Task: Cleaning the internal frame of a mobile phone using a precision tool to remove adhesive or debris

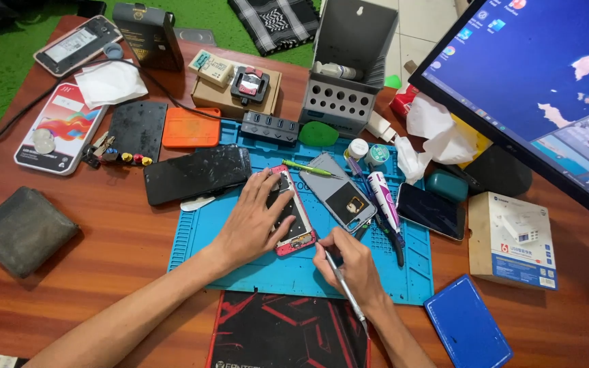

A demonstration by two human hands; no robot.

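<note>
Your left hand flat, fingers spread, pressing one opened red-framed phone at centre of blue silicone work mat. Your right hand pinches one slim silver screwdriver, tip at phone's lower edge, 5 o'clock of phone. One grey back cover at 2 o'clock. One black screen panel at 10 o'clock. One green pen at 12 o'clock.

We find open room on the bare wooden table left of the blue mat. Ahead, the black phone, grey back cover and tube crowd the mat; the monitor overhangs the right.
</note>
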